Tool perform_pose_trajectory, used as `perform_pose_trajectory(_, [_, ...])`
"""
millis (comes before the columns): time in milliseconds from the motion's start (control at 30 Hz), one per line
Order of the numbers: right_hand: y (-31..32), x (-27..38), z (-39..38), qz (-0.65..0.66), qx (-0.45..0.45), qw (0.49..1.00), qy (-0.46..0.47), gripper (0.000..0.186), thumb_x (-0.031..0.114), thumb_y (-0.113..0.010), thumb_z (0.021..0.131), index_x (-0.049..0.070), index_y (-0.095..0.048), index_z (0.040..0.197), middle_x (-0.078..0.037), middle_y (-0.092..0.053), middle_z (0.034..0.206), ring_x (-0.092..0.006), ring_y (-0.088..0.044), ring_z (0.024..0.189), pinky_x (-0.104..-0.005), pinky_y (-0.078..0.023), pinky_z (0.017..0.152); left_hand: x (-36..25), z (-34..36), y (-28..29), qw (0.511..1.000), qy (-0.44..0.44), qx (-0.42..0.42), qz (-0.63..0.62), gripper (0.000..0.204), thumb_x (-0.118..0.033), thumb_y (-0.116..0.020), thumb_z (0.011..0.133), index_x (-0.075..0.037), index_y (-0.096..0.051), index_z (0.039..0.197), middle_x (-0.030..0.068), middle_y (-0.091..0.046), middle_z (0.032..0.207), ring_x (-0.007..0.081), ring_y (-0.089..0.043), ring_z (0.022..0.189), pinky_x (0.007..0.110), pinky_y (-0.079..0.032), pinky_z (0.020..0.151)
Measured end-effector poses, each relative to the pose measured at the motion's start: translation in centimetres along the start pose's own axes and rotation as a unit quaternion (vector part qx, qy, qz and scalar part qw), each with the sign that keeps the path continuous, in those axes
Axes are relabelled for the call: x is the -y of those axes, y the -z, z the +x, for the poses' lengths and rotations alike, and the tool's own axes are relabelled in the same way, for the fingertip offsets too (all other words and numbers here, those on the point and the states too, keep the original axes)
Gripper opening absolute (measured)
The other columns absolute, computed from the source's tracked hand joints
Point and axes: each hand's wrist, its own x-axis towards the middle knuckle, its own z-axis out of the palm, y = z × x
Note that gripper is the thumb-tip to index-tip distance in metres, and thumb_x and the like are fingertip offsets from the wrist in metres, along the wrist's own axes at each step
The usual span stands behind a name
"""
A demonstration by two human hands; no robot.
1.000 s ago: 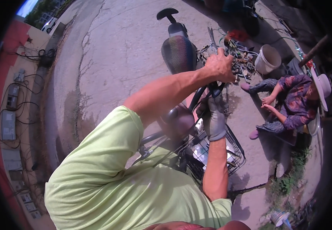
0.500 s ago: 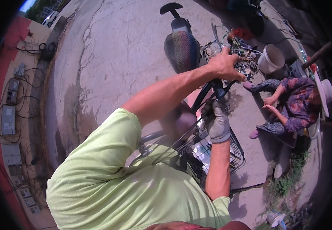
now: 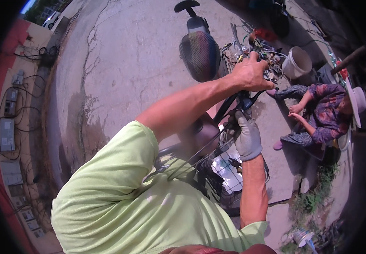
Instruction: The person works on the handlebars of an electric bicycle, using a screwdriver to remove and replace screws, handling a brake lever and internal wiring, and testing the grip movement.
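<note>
My bare left hand [image 3: 250, 74] lies over the end of a black handlebar grip, its fingers curved down and its palm hiding most of the grip. Its thumb is near the tip of a black brake lever [image 3: 257, 97]. My right hand [image 3: 247, 137] wears a pale glove with dark fingertips. Those fingertips are closed together just below the lever's clamp; what they pinch is hidden. Thin dark cables [image 3: 197, 151] run down left from beside them. Below the handlebar, a wire basket [image 3: 238, 186] holds a white sheet [image 3: 224, 172] and a dark tool resembling pliers [image 3: 235, 163].
A mesh-covered saddle [image 3: 200, 55] with a backrest stands ahead. Beyond my left hand, scrap and wires [image 3: 271, 59] are heaped beside a white bucket [image 3: 297, 62]. On the right sits a person in a hat [image 3: 328, 108]. Boxes and cables [image 3: 7, 134] line the left wall.
Both hands and the brake lever have shifted slightly right. The gloved hand has turned a little, and more of the white sheet in the basket shows.
</note>
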Motion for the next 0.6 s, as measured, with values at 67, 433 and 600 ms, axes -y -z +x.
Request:
perform_pose_trajectory(67, [0.4, -0.6, 0.3, -0.030, 0.002, 0.999, 0.030, 0.020, 0.022, -0.062, 0.111, 0.005, -0.071, 0.118, -0.003, -0.073, 0.091, -0.0136, -0.069, 0.076, -0.0251, -0.050, 0.061, -0.5, -0.3, 0.3, 1.000, 0.005, 0.019, 0.006, 0.080, -0.060, -0.083, 0.080, -0.012, -0.069, 0.143, 0.0266, -0.044, 0.157, 0.0456, -0.054, 0.141, 0.048, -0.047, 0.118])
perform_pose_trajectory(433, [1.0, -2.3, 1.1, 0.125, 0.054, 0.990, 0.018, 0.024, 0.025, -0.059, 0.113, 0.006, -0.068, 0.125, -0.004, -0.073, 0.108, -0.0174, -0.069, 0.100, -0.0353, -0.054, 0.082, 0.2, -0.5, 0.8, 1.000, 0.003, 0.011, -0.021, 0.075, -0.054, -0.081, 0.083, -0.006, -0.069, 0.140, 0.0288, -0.042, 0.159, 0.0475, -0.055, 0.140, 0.049, -0.047, 0.118])
perform_pose_trajectory(600, [3.6, -4.7, 2.7, 0.371, 0.202, 0.904, -0.066, 0.037, 0.034, -0.054, 0.116, 0.005, -0.064, 0.136, 0.005, -0.049, 0.082, -0.0104, -0.049, 0.075, -0.0307, -0.045, 0.072, 0.3, -0.2, 0.8, 1.000, -0.001, 0.010, -0.016, 0.074, -0.053, -0.080, 0.083, -0.006, -0.070, 0.140, 0.0288, -0.042, 0.159, 0.0471, -0.055, 0.139, 0.049, -0.047, 0.118])
